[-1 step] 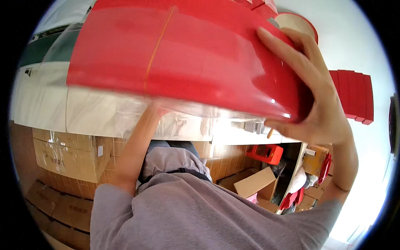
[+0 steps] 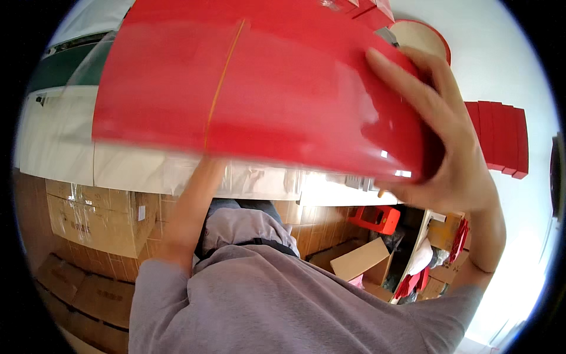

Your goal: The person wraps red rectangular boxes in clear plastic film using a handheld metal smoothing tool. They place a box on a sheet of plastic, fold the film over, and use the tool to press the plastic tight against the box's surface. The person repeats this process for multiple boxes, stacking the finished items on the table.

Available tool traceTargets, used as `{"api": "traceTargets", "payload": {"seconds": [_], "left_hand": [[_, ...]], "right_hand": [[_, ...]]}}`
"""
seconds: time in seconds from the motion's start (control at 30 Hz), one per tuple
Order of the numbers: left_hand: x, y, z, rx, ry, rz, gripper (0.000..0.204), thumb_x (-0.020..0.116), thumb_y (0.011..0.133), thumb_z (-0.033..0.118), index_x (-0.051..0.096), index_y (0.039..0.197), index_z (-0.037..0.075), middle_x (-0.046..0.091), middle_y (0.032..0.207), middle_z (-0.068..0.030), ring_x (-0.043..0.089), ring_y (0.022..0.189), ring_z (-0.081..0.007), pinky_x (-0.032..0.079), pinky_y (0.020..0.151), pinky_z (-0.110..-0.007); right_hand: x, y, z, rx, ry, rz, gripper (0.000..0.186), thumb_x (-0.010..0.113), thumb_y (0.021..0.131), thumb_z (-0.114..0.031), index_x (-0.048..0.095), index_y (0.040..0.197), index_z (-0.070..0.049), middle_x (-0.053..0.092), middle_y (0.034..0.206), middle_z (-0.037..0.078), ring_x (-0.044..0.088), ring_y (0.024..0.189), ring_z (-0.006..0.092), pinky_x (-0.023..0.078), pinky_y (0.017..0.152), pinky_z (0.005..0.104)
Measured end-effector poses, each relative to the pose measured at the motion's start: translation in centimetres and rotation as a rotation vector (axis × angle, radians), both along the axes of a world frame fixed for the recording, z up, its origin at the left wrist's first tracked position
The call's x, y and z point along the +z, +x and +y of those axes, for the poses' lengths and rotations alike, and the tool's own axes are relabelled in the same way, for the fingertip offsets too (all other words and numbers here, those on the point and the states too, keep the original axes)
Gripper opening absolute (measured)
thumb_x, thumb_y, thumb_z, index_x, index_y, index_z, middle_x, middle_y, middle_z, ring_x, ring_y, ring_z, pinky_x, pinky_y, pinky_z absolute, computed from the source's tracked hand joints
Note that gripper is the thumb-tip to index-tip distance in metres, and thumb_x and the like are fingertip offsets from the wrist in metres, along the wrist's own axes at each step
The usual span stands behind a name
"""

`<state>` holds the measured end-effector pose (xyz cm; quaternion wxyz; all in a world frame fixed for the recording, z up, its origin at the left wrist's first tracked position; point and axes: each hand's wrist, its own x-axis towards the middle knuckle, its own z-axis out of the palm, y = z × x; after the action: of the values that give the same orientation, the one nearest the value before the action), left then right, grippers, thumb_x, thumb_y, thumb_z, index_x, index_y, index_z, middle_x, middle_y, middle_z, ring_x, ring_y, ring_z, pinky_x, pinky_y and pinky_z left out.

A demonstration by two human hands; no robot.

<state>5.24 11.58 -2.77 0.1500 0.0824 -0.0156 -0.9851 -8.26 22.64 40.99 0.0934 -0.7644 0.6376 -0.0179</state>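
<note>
- Clasps one end of a broad, glossy red panel [image 2: 283,94] in the right hand [image 2: 451,147], with fingers spread over the upper face and thumb at the near edge.
- Sends the left forearm [image 2: 191,218] up to the panel's near edge, well apart from the right; cannot tell gripping from mere propping for the left hand, hidden behind the red.
- Holds the panel raised above a white table [image 2: 59,130], close to the eye and across much of the upper view.
- Looks light for such breadth, perhaps thin-walled, and fairly stiff along the flat; likely to flex or dent at the curved right end under a hard squeeze.
- Promises a slippery surface, judging by bright highlights beside the right hand; calls for a broad palm rather than pinching fingertips.
- Favors a hold at the edges and from beneath, on both sides of the thin gold line [image 2: 223,88], sparing the shiny face from scuffs.
- Reveals crumpled clear film [image 2: 253,177] on the table below, a taped cardboard box [image 2: 88,221] on the floor, and, beyond the right hand, a row of red boxes [image 2: 498,138].
</note>
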Motion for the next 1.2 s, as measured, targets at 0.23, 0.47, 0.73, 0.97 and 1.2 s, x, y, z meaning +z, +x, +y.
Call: {"api": "traceTargets", "payload": {"seconds": [0.23, 0.47, 0.73, 0.97, 1.2], "left_hand": [[5.2, 0.3, -5.6, -0.136, 0.058, -0.124, 0.068, 0.018, 0.101, 0.055, 0.019, 0.149, 0.007, 0.025, 0.152, -0.0265, 0.025, 0.142, -0.0367, 0.020, 0.116, -0.053], [-3.4, 15.3, -7.0, -0.289, -0.197, -0.295, 0.072, 0.021, 0.100, 0.060, 0.036, 0.145, 0.005, 0.042, 0.146, -0.0188, 0.042, 0.134, -0.0299, 0.035, 0.108, -0.045], [-4.3, 19.9, -5.0, -0.148, -0.383, -0.666, 0.082, 0.020, 0.096, 0.068, 0.045, 0.140, 0.004, 0.056, 0.134, -0.0135, 0.055, 0.118, -0.0214, 0.040, 0.101, -0.034], [-6.4, 16.9, -7.8, -0.086, -0.726, -0.930, 0.077, 0.025, 0.098, 0.064, 0.046, 0.138, 0.001, 0.059, 0.131, -0.0115, 0.057, 0.117, -0.0195, 0.038, 0.101, -0.033], [-1.9, 9.5, -15.1, -0.495, -0.713, -0.788, 0.085, 0.026, 0.094, 0.070, 0.046, 0.138, 0.001, 0.058, 0.131, -0.0130, 0.056, 0.120, -0.0201, 0.039, 0.103, -0.034]], "right_hand": [[-2.8, 3.9, 3.1, 0.128, 0.075, -0.051, 0.091, 0.087, 0.045, -0.034, 0.062, 0.130, -0.017, 0.047, 0.123, 0.023, 0.051, 0.108, 0.0344, 0.044, 0.088, 0.0476], [-12.3, 4.1, 5.9, 0.210, 0.168, -0.149, 0.081, 0.076, 0.063, -0.026, 0.050, 0.140, -0.027, 0.047, 0.130, 0.020, 0.051, 0.112, 0.0332, 0.043, 0.094, 0.0429], [-21.7, 4.1, 8.0, 0.183, 0.333, -0.279, 0.100, 0.087, 0.055, -0.029, 0.042, 0.144, -0.031, 0.039, 0.139, 0.019, 0.045, 0.120, 0.0367, 0.039, 0.100, 0.0486], [-24.7, 3.7, 9.1, 0.156, 0.355, -0.331, 0.100, 0.086, 0.056, -0.025, 0.041, 0.145, -0.032, 0.039, 0.139, 0.018, 0.044, 0.122, 0.0355, 0.037, 0.102, 0.0477], [-26.4, 3.3, 10.4, 0.143, 0.289, -0.342, 0.098, 0.085, 0.058, -0.027, 0.040, 0.145, -0.034, 0.040, 0.139, 0.016, 0.043, 0.122, 0.0341, 0.037, 0.102, 0.0468]]}}
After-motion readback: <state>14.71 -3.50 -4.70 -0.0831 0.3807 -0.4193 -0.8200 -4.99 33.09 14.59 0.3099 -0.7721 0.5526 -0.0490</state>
